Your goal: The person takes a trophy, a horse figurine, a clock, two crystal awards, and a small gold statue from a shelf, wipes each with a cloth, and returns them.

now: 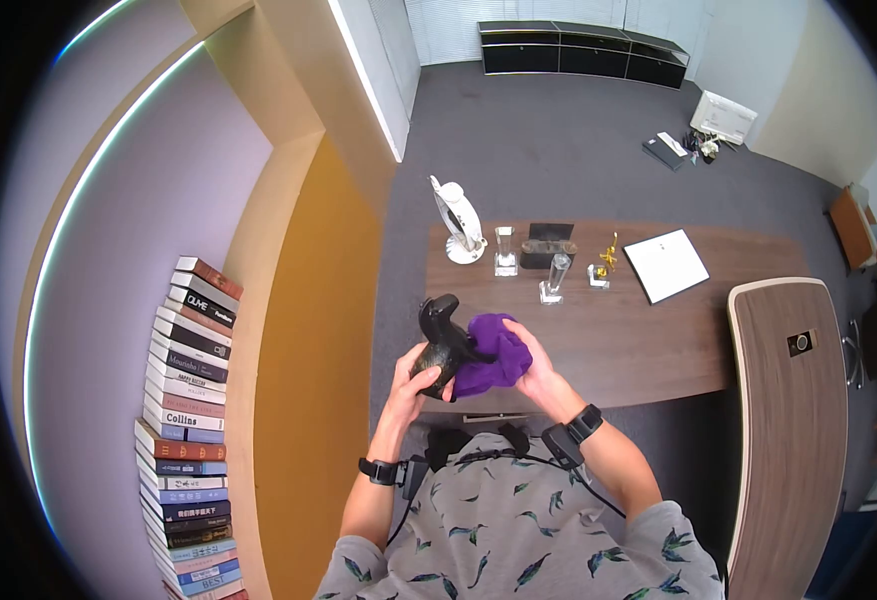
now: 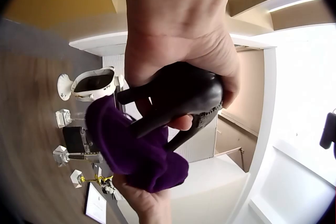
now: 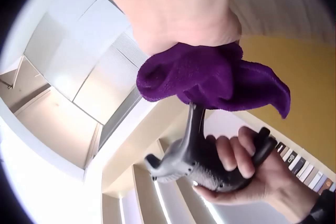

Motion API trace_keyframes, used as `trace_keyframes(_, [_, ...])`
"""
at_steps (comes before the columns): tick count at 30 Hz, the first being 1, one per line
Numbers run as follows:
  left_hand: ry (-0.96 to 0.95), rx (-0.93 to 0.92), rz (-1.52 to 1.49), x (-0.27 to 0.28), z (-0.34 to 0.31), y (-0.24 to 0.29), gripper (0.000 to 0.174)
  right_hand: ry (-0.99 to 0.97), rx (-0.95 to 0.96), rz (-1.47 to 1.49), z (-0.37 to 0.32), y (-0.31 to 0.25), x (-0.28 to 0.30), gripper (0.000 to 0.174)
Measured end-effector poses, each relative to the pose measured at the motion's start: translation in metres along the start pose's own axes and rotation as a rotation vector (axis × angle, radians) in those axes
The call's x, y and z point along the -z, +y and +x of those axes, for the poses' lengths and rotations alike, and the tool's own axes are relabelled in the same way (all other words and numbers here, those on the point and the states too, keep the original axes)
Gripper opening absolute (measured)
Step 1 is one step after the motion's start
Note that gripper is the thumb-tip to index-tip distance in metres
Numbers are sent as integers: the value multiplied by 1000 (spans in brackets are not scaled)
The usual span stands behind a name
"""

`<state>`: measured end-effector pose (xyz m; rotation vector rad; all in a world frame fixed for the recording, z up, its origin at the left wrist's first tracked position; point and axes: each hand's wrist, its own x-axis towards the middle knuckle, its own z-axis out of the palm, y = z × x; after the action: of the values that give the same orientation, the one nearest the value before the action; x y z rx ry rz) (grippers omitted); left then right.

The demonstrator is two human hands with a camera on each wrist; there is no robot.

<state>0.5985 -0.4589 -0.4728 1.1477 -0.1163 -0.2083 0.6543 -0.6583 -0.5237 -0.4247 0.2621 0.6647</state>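
Observation:
A glossy black animal figurine (image 1: 438, 345) with slender legs is held up in front of the body, over the desk's near edge. My left hand (image 1: 410, 388) grips it round the body, fingers wrapped over its textured side in the right wrist view. My right hand (image 1: 542, 384) holds a bunched purple cloth (image 1: 500, 362) against the figurine. In the right wrist view the cloth (image 3: 210, 74) meets the end of one long black limb (image 3: 194, 124). The right fingers are mostly hidden behind the folds.
On the wooden desk (image 1: 638, 350) stand a white ornament (image 1: 458, 225), clear trophies (image 1: 552, 280), a dark block-like stand (image 1: 548, 250), a gold figurine (image 1: 608, 255) and a white framed sheet (image 1: 666, 265). Stacked books (image 1: 193, 400) fill a shelf niche at left. A side desk (image 1: 788, 430) adjoins at right.

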Motion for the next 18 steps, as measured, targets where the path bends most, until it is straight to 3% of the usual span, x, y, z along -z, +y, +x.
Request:
trace_keyframes(3, [-43, -31, -67, -5, -4, 2, 42, 73, 74, -22, -6, -10, -1, 40])
trace_keyframes(6, [-117, 58, -57, 0, -4, 0, 41, 28, -23, -113, -21, -12, -21, 43])
trace_keyframes(8, [-141, 105, -62, 0, -6, -2, 42, 4, -30, -397, -24, -7, -29, 43])
trace_keyframes(11, [-194, 155, -72, 1, -7, -4, 44, -8, -20, -540, -27, -6, -27, 41])
trace_keyframes(14, [-68, 33, -42, 24, -6, -29, 44, -112, -96, -390, -28, -1, -13, 36])
trace_keyframes(18, [-60, 44, 23, 28, -5, -22, 47, -137, -188, -249, -35, 1, -12, 34])
